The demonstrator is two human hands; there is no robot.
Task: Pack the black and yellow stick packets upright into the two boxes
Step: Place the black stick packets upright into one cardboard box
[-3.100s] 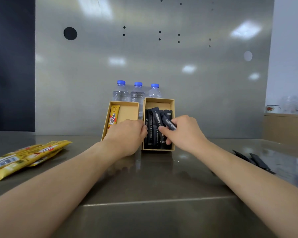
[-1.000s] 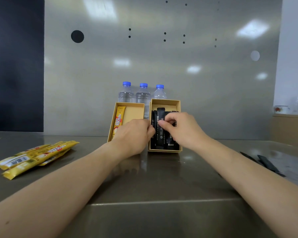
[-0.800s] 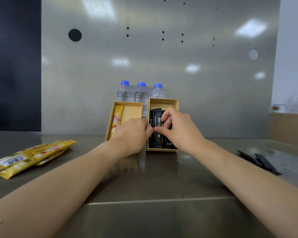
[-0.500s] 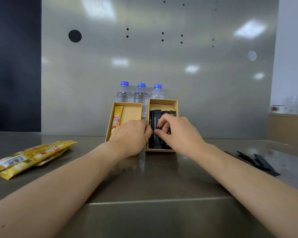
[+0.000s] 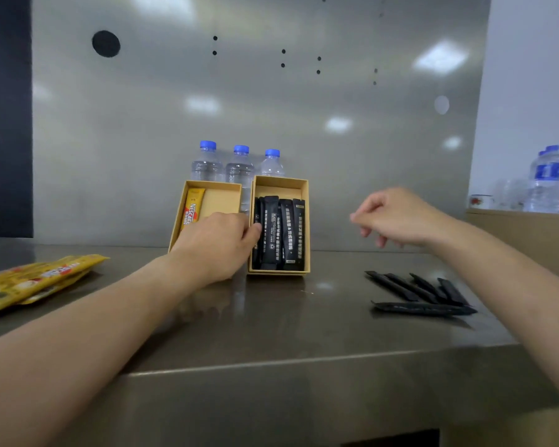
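Note:
Two tan cardboard boxes lean against the steel back wall. The right box (image 5: pixel 306 221) holds several black stick packets (image 5: pixel 279 233) standing upright. The left box (image 5: pixel 221 196) holds one yellow stick packet (image 5: pixel 191 209) along its left wall. My left hand (image 5: pixel 217 246) rests between the boxes, its fingertips touching the right box's left edge and the leftmost black packet. My right hand (image 5: pixel 397 217) hovers in the air right of the boxes, fingers loosely curled, holding nothing. Several loose black packets (image 5: pixel 420 295) lie flat on the counter below it. A pile of yellow packets (image 5: pixel 36 279) lies at the far left.
Three water bottles (image 5: pixel 239 166) with blue caps stand behind the boxes. More bottles (image 5: pixel 552 179) stand on a cardboard box (image 5: pixel 526 233) at the far right. The steel counter's front edge (image 5: pixel 304 362) runs across the lower frame.
My right hand has let go of the black packets in the right box and pulled away to the right. The left hand stays at the box. The view has turned right.

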